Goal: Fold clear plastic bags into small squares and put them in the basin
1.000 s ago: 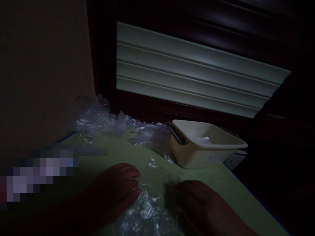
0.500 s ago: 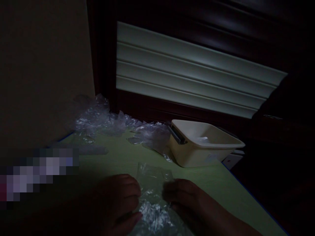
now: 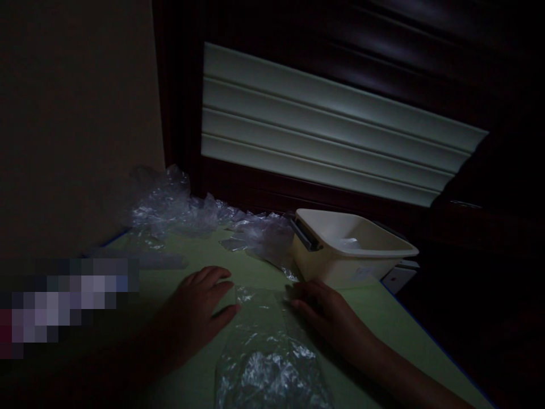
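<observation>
The scene is very dark. A clear plastic bag [image 3: 266, 352] lies flat on the green tabletop [image 3: 204, 264] in front of me, crumpled at its near end. My left hand [image 3: 198, 307] rests palm down at the bag's upper left corner, fingers spread. On the upper right corner, my right hand [image 3: 326, 309] presses its fingertips. Both hands touch the bag's far edge.
A cream plastic tub [image 3: 349, 250] with a dark handle stands at the back right. Crumpled clear plastic bags [image 3: 200, 213] are heaped along the back of the table. A pale slatted panel [image 3: 332, 125] rises behind. A blue edge borders the table's right side.
Both hands have slid away from me along the bag to its far corners, and the bag now lies spread out flatter on the table.
</observation>
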`<state>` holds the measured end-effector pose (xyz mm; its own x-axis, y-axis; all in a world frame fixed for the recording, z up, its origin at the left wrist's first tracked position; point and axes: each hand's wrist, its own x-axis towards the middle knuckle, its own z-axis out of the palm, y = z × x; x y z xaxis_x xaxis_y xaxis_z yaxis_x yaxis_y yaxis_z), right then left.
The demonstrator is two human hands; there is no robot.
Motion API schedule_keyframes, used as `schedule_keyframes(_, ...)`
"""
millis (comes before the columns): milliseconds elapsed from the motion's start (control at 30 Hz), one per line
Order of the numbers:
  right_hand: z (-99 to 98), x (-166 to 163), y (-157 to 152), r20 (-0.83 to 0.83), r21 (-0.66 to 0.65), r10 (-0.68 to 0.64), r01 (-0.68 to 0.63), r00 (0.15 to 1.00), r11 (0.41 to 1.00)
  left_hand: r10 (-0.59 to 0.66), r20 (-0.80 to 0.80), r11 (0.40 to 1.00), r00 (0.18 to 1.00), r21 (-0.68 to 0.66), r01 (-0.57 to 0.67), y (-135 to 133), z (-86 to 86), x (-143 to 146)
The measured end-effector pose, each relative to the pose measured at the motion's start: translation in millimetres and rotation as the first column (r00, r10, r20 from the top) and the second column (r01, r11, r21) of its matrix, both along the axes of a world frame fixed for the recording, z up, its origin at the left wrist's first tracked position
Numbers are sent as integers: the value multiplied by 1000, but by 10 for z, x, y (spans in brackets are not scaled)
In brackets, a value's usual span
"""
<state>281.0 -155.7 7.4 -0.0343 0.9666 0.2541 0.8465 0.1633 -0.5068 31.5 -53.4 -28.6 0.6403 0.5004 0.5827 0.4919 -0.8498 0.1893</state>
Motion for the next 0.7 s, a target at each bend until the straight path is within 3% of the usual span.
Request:
schedule_keyframes(167,-42,-88,129,-65,-33,-25,23,998,999,-24,-29,999,999,-42,23,-86,56,13)
schedule_keyframes(467,-130,-133,80,-419,102,5,41,908,994,-43,103,971,994,-231,66,-69,44,27)
schedule_keyframes(700,-85,-140,62,-494,197,39,68,868,978,-99,168,914,981,-373,156,11,81,-9)
